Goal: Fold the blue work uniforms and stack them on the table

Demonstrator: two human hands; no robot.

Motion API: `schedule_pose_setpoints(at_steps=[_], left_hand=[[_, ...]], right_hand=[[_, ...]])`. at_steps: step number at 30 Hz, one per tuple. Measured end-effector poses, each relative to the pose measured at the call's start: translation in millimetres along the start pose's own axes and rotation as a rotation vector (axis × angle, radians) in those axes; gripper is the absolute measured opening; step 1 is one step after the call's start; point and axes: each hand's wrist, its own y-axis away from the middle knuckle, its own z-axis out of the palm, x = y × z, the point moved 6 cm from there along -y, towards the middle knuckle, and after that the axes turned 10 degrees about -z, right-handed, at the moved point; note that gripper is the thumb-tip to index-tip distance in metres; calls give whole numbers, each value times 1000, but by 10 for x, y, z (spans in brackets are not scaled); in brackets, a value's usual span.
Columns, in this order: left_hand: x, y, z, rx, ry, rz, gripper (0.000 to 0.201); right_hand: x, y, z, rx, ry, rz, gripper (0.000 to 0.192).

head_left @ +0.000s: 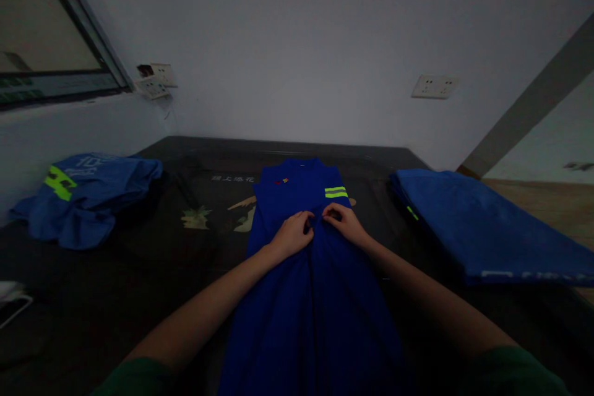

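Note:
A blue work garment (283, 278) with a collar lies lengthwise in front of me, its collar end far from me. A yellow-and-grey reflective strip (336, 192) and small red and yellow marks show on its upper part. My left hand (296, 232) pinches the cloth at the middle front, left of the centre line. Just across that line, my right hand (344, 221) pinches the cloth too, with thumb and fingertips curled together. The two hands are a small gap apart. Whether a button or zip lies between the fingers is too small to tell.
A crumpled blue garment (99, 192) with a yellow-green strip lies at the left. On the right is a flat folded stack of blue cloth (492, 223). The dark table (199, 291) meets a wall with sockets (435, 86). A white object (13, 298) sits at the left edge.

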Motion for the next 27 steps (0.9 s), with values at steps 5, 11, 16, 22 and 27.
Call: schedule_pose_setpoints(at_steps=[5, 11, 16, 22, 27], left_hand=[[59, -124, 14, 1, -79, -76, 23], [-164, -251, -43, -10, 97, -209, 21], [-196, -233, -8, -27, 147, -171, 23], [-153, -213, -14, 50, 54, -157, 14], [-146, -223, -30, 7, 23, -154, 25]], right_hand=[[-18, 5, -18, 4, -22, -14, 6], [8, -14, -3, -30, 30, -32, 9], [15, -174, 50, -57, 119, -7, 12], [9, -198, 79, -115, 138, -35, 12], [-2, -216, 60, -154, 140, -68, 15]])
